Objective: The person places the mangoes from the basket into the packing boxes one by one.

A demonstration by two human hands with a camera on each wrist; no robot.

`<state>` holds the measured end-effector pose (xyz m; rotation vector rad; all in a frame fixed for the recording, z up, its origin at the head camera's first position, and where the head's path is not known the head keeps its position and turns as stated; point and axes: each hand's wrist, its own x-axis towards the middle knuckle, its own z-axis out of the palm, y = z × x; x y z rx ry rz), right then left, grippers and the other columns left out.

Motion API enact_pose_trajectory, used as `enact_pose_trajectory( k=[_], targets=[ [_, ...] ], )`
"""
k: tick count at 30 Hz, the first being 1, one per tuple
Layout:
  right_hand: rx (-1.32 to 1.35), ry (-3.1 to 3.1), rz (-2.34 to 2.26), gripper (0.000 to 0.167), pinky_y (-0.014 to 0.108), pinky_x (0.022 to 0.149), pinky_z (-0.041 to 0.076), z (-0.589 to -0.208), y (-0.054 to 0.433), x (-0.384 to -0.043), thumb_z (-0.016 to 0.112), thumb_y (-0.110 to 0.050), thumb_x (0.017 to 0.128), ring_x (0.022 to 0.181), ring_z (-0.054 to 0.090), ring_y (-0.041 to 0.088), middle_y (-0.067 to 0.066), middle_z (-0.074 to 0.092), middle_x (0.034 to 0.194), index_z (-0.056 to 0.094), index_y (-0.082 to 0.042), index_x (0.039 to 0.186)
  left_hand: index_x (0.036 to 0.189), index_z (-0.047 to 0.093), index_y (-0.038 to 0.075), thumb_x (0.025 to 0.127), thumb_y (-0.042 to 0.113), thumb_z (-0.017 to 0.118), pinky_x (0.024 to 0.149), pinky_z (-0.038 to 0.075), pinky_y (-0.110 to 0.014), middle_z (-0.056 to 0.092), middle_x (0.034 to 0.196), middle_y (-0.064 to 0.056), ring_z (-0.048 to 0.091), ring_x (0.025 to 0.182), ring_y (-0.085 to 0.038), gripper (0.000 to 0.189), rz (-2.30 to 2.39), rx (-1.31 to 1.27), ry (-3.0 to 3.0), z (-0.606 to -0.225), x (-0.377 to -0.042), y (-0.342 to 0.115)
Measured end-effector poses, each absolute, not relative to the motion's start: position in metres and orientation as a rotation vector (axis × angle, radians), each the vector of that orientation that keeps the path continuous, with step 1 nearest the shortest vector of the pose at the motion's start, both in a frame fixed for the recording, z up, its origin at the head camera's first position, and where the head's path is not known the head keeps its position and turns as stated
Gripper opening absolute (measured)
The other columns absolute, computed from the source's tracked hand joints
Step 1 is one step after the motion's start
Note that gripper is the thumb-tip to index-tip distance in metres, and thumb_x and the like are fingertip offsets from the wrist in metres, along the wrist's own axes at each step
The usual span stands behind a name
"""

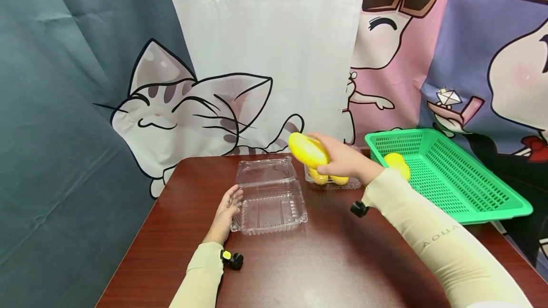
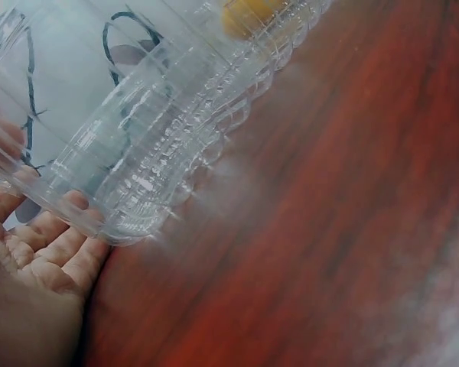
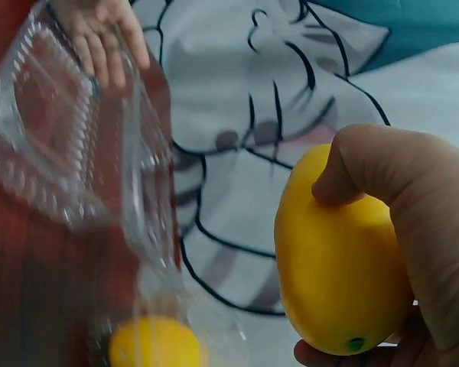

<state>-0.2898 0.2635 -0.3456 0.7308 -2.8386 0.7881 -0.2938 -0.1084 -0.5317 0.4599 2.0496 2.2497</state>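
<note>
My right hand (image 1: 344, 158) grips a yellow mango (image 1: 309, 150) in the air, thumb on one side and fingers beneath. In the right wrist view the mango (image 3: 344, 260) shows a small green spot at its end. An opened clear plastic clamshell box (image 1: 271, 227) lies on the table, its lid (image 1: 265, 171) tipped back. My left hand (image 1: 224, 213) rests against the box's left side with fingers fairly straight, as the left hand (image 2: 42, 260) also shows in its own wrist view. No fruit shows in this box.
A second clear box (image 1: 354, 184) holding yellow mangoes (image 1: 318, 176) stands behind my right hand, partly hidden. To the right is a green perforated basket (image 1: 496, 184) with yellow fruit (image 1: 398, 165) at its left. A printed curtain (image 1: 274, 37) hangs behind the brown table (image 1: 184, 232).
</note>
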Motion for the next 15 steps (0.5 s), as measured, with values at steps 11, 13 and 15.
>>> enact_pose_trajectory(
  k=[11, 13, 15],
  targets=[
    [0.886, -2.841, 0.759, 0.091, 0.043, 0.085, 0.047, -0.378, 0.205, -0.282, 0.074, -0.027, 0.074, 0.107, 0.053, 0.02, 0.001, 0.048, 0.143, 0.036, -0.029, 0.156, 0.157, 0.025, 0.001, 0.098, -0.008, 0.036, 0.118, 0.025, -0.054, 0.033, 0.155, -0.03, 0.03, 0.146, -0.042, 0.061, 2.239, 0.419, 2.083, -0.533, -0.296, -0.108],
    [0.918, -2.847, 0.751, 0.09, 0.042, 0.085, 0.048, -0.386, 0.195, -0.281, 0.074, -0.028, 0.074, 0.106, 0.053, 0.019, 0.002, 0.048, 0.143, 0.036, -0.028, 0.156, 0.157, 0.026, 0.002, 0.1, -0.005, 0.036, 0.118, 0.025, -0.054, 0.035, 0.155, -0.028, 0.031, 0.145, -0.041, 0.057, 2.24, 0.399, 2.087, -0.534, -0.297, -0.109],
    [0.94, -2.861, 0.755, 0.09, 0.042, 0.086, 0.048, -0.395, 0.185, -0.28, 0.074, -0.028, 0.074, 0.106, 0.054, 0.018, 0.003, 0.047, 0.144, 0.036, -0.028, 0.156, 0.157, 0.027, 0.002, 0.102, -0.003, 0.035, 0.118, 0.026, -0.054, 0.036, 0.155, -0.027, 0.033, 0.145, -0.041, 0.055, 2.239, 0.388, 2.093, -0.535, -0.298, -0.109]
  ],
)
